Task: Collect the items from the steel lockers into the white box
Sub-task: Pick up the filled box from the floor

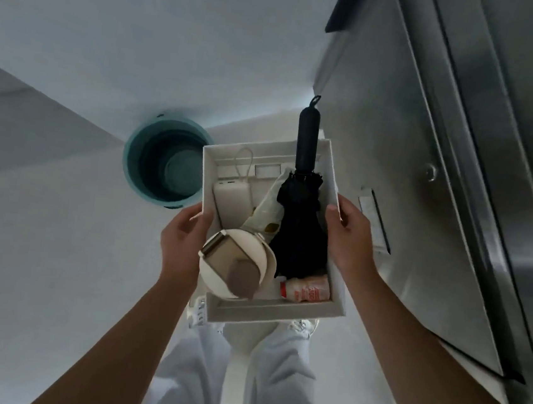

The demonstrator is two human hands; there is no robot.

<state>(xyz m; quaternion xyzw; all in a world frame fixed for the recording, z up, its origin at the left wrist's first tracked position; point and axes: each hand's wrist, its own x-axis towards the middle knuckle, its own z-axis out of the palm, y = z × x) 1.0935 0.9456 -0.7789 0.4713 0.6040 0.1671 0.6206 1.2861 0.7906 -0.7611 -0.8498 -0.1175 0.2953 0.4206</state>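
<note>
I hold the white box [275, 309] in front of me above the floor. My left hand [182, 242] grips its left wall and my right hand [350, 240] grips its right wall. Inside lie a folded black umbrella [299, 218] whose handle sticks out over the far edge, a white power bank [232, 203] with a looped cable, a round cream bottle with a tan lid [235, 264], a small red-and-white bottle [307, 290] and a pale patterned pouch [267, 210]. The steel lockers [428, 153] stand to my right, with a door swung open.
A teal round bucket [167, 165] sits on the pale floor just past the box, to the left. My legs in light trousers and white shoes are below the box. A locker's lower edge [472, 361] is close to my right forearm.
</note>
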